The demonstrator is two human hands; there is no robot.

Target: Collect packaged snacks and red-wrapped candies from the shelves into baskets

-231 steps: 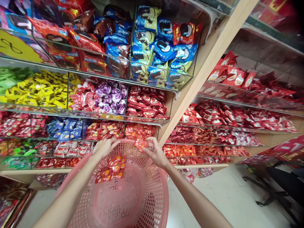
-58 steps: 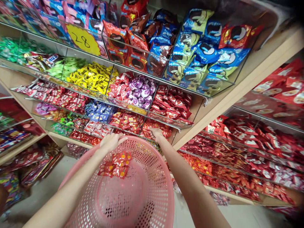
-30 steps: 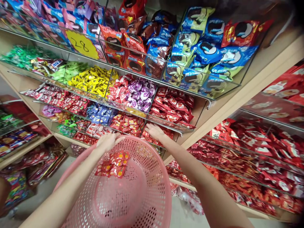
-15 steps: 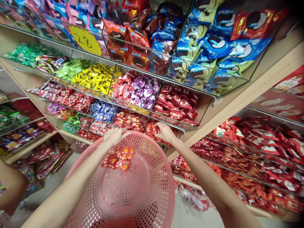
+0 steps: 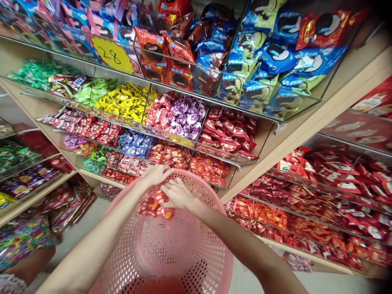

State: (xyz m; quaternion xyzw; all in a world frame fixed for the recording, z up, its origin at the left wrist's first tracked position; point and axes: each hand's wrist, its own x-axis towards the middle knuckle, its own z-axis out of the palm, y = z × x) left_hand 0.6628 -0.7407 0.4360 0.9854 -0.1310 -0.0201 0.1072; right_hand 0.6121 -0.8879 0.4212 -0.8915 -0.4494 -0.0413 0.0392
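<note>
A round pink plastic basket, pierced with many holes, is tilted below the candy shelves. My left hand is closed on its far rim. Inside the basket, near that rim, my right hand is closed with a small red candy packet at its fingertips. Just beneath lie several more red candy packets with orange-yellow spots, partly hidden by the hand. Beyond the rim, a bottom-shelf compartment holds similar red packets.
Clear-fronted shelves hold yellow-wrapped candies, purple-and-white candies and blue cookie packs. A yellow price tag reads 28. A wooden shelf panel slants at right. Another person's limb shows at lower left.
My right hand has moved left from the red-packet compartment into the basket, with a red packet at its fingertips. My left hand stays on the rim; the basket has shifted slightly right in view.
</note>
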